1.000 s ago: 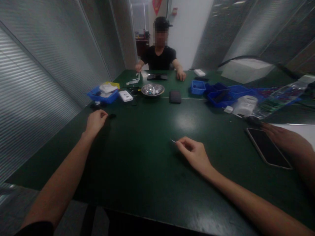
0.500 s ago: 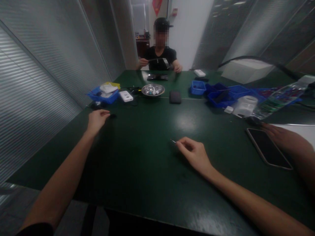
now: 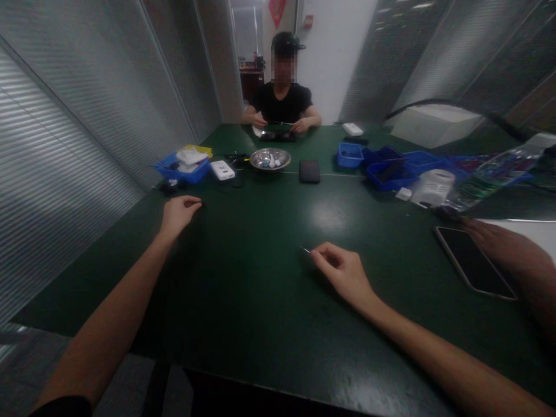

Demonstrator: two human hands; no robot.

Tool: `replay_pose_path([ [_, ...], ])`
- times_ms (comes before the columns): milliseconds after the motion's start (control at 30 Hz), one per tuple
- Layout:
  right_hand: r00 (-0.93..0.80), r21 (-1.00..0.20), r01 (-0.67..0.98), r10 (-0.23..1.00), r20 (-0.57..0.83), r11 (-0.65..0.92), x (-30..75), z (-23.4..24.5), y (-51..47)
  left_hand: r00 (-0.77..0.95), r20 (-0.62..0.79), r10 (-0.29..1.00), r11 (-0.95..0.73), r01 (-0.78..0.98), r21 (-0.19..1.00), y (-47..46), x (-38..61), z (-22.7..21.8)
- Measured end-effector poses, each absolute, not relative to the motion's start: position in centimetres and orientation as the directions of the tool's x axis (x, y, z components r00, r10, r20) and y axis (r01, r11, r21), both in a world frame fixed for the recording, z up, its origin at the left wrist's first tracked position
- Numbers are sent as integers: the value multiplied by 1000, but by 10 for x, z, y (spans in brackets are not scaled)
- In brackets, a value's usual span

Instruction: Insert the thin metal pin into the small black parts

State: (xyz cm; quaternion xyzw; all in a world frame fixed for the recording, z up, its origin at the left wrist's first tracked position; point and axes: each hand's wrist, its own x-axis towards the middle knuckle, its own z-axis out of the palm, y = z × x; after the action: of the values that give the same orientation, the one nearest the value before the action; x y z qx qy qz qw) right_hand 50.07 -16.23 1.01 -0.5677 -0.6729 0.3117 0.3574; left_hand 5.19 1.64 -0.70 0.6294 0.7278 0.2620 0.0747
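Observation:
My left hand [image 3: 180, 214] is low over the left side of the green table [image 3: 252, 278], thumb and fingers pinched together. Whatever sits between those fingertips is too small and dark to name. Further right, my right hand [image 3: 343, 269] rests near the table surface with its fingers closed. A thin silver pin-like piece [image 3: 305, 250] sticks out leftward from its fingertips; the rest of it is hidden in the hand. Nearest to my left hand are a blue basket [image 3: 195, 174] with white items and a white power bank [image 3: 222, 169].
A steel bowl [image 3: 269, 159] and a black square object [image 3: 309, 172] lie ahead. To the right are blue trays [image 3: 388, 174], a plastic bottle [image 3: 490, 174] and a phone [image 3: 473, 260] beside another person's hand [image 3: 504, 243]. A person [image 3: 282, 98] sits opposite.
My left hand has shifted slightly to the right. My right hand has stayed still. The person opposite has lowered the strip-like thing they held up, and both their hands are at the table.

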Motion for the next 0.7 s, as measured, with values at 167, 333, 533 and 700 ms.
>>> replay_pose_path([
  [167,-121,-821,542,984,132,177,502,10,-162,-223,225,948,86,865,495,19,46,-11],
  [333,-117,-825,539,985,127,170,501,11,-163,-287,167,943,142,804,577,20,43,-11],
  [533,-105,-824,543,987,124,161,501,7,-163,-385,51,921,235,657,716,28,40,-14],
  [700,-100,-830,536,988,121,156,499,10,-164,-388,-13,922,247,562,789,33,40,-14],
])
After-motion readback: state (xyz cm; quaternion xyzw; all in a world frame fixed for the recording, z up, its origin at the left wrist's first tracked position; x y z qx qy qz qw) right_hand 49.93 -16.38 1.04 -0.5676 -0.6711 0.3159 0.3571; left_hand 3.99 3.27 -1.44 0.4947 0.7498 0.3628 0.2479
